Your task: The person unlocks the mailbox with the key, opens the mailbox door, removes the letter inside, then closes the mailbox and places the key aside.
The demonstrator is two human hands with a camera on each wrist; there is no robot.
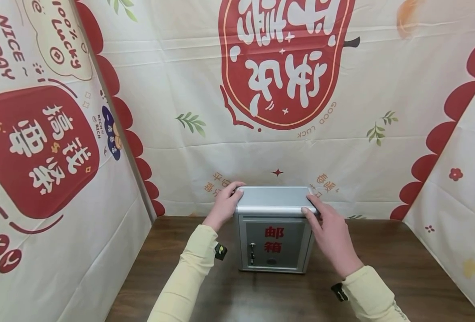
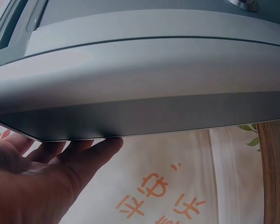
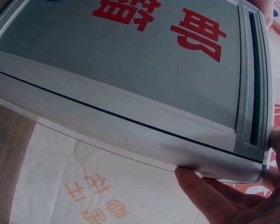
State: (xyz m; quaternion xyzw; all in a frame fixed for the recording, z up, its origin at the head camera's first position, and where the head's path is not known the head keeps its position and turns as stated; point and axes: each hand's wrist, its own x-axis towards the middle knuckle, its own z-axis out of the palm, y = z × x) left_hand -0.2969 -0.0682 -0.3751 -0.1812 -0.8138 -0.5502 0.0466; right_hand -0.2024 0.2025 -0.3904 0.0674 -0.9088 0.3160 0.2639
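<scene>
A silver-grey metal mailbox [image 1: 276,241] with red characters on its door stands upright on the brown table. The door carries a small lock with keys [image 1: 252,253] at its left side. My left hand [image 1: 224,203] grips the upper left corner; in the left wrist view its fingers [image 2: 95,156] reach round the back edge of the side wall. At the upper right corner, my right hand [image 1: 334,232] holds the box, thumb near the top front edge. The right wrist view shows its fingers [image 3: 200,191] against the side and a slot [image 3: 255,79] along the box's top front.
The wooden table [image 1: 382,259] extends to both sides of the mailbox. Behind it hangs a white printed cloth [image 1: 160,112] with red scalloped borders, and similar cloth walls enclose the left and right. Dark wrist straps [image 1: 220,251] show below the sleeves.
</scene>
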